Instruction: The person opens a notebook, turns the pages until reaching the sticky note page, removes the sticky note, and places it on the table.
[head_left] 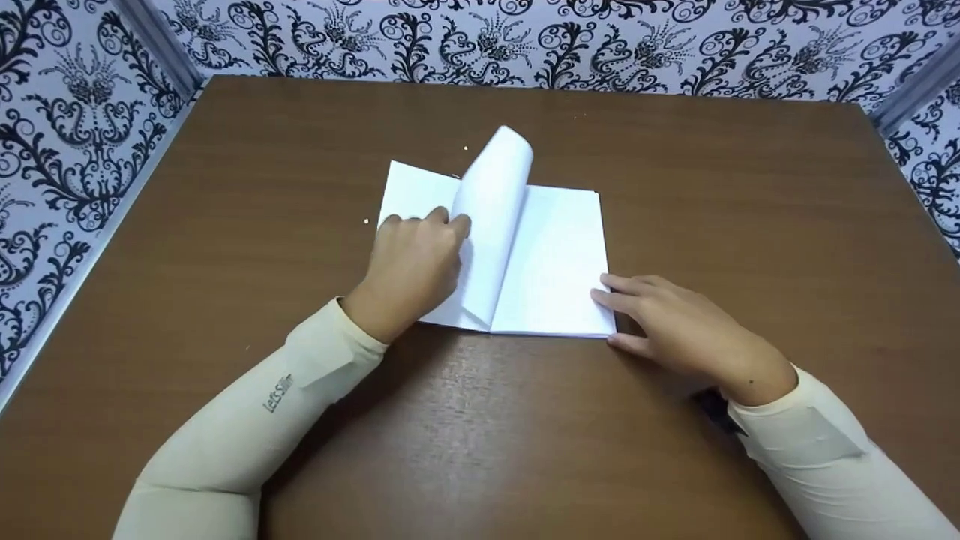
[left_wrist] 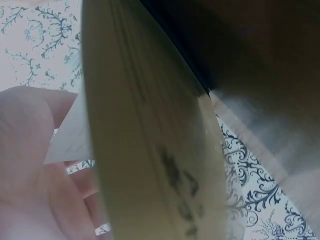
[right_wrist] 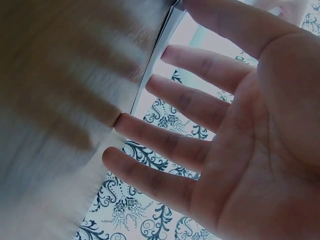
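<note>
An open notebook (head_left: 559, 262) with blank white pages lies on the brown table. One curled page (head_left: 491, 217) stands up near its middle, its top bent over. My left hand (head_left: 420, 255), fingers curled, is over the left half and pinches this page; in the left wrist view a bit of white paper (left_wrist: 72, 135) shows between thumb and fingers. At the notebook's lower right edge, my right hand (head_left: 667, 322) touches the border with extended fingertips. The right wrist view shows its fingers (right_wrist: 165, 140) spread along the book's edge.
The wooden table (head_left: 480, 450) reaches to patterned walls (head_left: 495, 45) at the back and sides. Small white specks (head_left: 366, 221) lie left of and behind the notebook. Pale sleeves (head_left: 247, 420) cover both forearms.
</note>
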